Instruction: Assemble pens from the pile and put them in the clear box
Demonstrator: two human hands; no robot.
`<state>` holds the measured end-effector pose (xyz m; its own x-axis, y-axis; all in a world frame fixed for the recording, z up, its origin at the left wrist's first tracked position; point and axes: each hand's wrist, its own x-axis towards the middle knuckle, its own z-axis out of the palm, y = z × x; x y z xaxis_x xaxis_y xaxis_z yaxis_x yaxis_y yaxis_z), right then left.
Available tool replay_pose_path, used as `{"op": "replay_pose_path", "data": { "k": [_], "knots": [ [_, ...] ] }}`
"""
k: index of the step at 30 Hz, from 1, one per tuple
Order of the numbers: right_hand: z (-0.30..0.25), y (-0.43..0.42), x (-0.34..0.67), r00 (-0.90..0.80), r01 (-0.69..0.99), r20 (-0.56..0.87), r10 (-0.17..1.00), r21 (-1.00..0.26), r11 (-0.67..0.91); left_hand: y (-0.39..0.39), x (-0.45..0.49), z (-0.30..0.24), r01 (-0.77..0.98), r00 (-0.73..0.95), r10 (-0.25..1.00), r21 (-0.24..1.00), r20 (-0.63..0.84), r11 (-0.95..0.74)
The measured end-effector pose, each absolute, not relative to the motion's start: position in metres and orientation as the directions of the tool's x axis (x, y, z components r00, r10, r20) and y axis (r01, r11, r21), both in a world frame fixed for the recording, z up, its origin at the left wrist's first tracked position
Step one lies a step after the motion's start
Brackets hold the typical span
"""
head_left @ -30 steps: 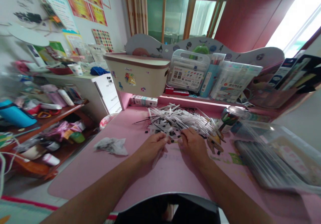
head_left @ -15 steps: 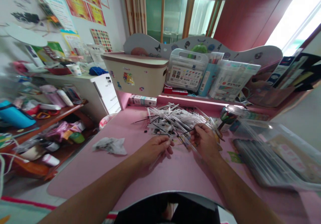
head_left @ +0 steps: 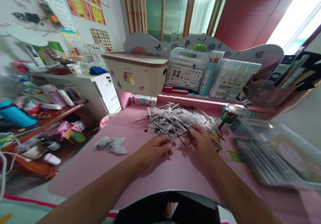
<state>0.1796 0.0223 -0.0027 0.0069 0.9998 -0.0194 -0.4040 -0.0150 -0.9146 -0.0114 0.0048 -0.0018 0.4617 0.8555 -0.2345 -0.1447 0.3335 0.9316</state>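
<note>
My left hand is closed in a pinch over the desk, around a thin, clear pen barrel that mostly hides in the fingers. Opposite it, my right hand pinches a dark, slim pen refill. The refill's left tip is at the barrel's end near my left fingertips; whether it is inside, I cannot tell. Just beyond both hands lies a loose pile of white and clear pen parts, with several dark refills among them. A small black cap rests at the pile's left side.
On the pink desk lies a crumpled white tissue. A clear plastic box with grey rods beside it stands at right, near a can. Behind the pile, a shelf carries a cream bin and marker cases.
My right hand has moved slightly left, bringing the refill's tip to the barrel at my left fingers. My left hand stays nearly in place.
</note>
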Motion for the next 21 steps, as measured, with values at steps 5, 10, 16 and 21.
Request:
{"op": "replay_pose_path", "data": {
  "k": [5,10,16,21],
  "knots": [
    [-0.006,0.023,0.180,-0.064,-0.421,-0.069,0.996,-0.902,-0.089,0.005,-0.015,-0.004,-0.079,0.481,0.833,0.933,-0.273,0.351],
    [-0.014,0.026,0.182,-0.047,-0.461,-0.048,0.998,-0.885,-0.064,0.007,-0.017,-0.005,-0.071,0.464,0.837,0.930,-0.290,0.361],
    [-0.011,0.018,0.176,-0.237,-0.339,-0.090,0.967,-0.926,-0.169,0.006,-0.017,0.002,-0.047,0.501,0.821,0.939,-0.272,0.340],
    [-0.013,0.018,0.172,-0.211,-0.094,0.026,0.977,-0.996,0.006,0.012,-0.024,0.004,-0.186,0.492,0.851,0.933,-0.182,0.307]
  ]
}}
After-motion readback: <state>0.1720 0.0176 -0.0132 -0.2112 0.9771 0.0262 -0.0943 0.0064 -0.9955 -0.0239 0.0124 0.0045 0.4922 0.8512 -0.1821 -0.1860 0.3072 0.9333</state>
